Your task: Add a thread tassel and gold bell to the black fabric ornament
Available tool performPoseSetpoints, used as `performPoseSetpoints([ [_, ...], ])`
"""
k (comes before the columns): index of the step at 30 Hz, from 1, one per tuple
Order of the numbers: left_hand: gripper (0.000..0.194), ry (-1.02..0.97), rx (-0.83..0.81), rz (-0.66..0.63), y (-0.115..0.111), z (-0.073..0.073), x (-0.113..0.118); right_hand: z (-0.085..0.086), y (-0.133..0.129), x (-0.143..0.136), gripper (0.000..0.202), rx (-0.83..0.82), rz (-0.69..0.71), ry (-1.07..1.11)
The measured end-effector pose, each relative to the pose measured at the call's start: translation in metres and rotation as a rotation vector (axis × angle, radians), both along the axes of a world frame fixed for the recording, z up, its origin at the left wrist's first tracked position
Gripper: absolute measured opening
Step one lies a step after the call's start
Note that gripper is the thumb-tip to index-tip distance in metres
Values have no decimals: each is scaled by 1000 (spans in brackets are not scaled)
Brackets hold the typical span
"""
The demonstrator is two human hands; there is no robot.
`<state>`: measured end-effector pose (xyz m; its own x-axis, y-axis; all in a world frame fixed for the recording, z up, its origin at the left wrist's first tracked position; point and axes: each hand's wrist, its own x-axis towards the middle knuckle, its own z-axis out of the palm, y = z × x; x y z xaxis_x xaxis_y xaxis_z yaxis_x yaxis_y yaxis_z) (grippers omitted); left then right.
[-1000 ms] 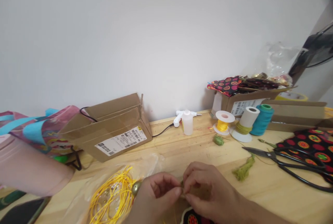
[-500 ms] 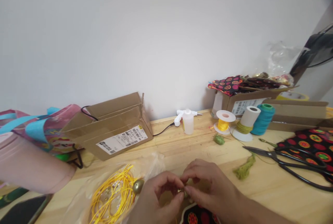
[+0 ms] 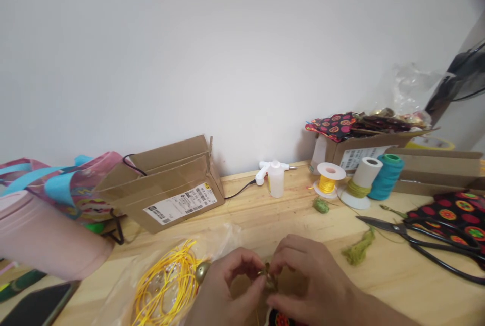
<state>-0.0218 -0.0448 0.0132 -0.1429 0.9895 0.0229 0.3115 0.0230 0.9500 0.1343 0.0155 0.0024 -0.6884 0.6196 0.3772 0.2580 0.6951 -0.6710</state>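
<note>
My left hand (image 3: 235,283) pinches a small brass-coloured piece (image 3: 269,279) between thumb and forefinger; its exact kind is too small to make out. From the right, my right hand (image 3: 310,275) has its curled fingertips at the same piece, forefinger above and thumb below. Below the hands, partly hidden by them, lies black fabric with red flower prints and a pale edge (image 3: 281,319). Beside my left hand is a round brass-coloured bell (image 3: 202,271), next to a bundle of yellow cords (image 3: 166,280) on a clear plastic bag.
Black scissors (image 3: 428,240) and a green tassel (image 3: 358,247) lie at the right. Behind them stand a yellow thread spool (image 3: 328,183), a blue thread cone (image 3: 385,179) and a white bottle (image 3: 276,182). Cardboard box (image 3: 178,184), pink cup (image 3: 56,240) and phone (image 3: 41,306) are left.
My right thumb and forefinger have spread a little further apart around the brass-coloured piece, which shows more now. The view has shifted slightly, and less of the printed fabric shows.
</note>
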Motion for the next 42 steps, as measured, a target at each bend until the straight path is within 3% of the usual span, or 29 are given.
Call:
performPoseSetpoints([
  [3,5,120,33,4,0,3,0,-4,1,-3,2,100,16,-47],
  [10,11,390,91,-42,-1,9,1,-1,6,-2,13,359,43,-63],
  [16,16,312,10,-86,-4,11,4,12,0,4,14,568,91,-132],
  [21,6,307,-10,-103,-3,13,7,18,-4,4,20,571,159,-129],
  [23,8,307,3,-116,-3,13,6,11,-2,1,20,443,126,-41],
  [28,12,346,46,-112,-3,11,3,-6,0,-8,10,-225,-13,57],
  [32,13,421,55,-146,-4,11,1,-12,-3,-13,15,-625,0,182],
  [36,17,425,96,-125,-4,12,0,-14,-4,-14,20,-824,25,311],
  [42,14,419,109,-85,-1,10,-4,-12,-6,-16,21,-889,3,349],
])
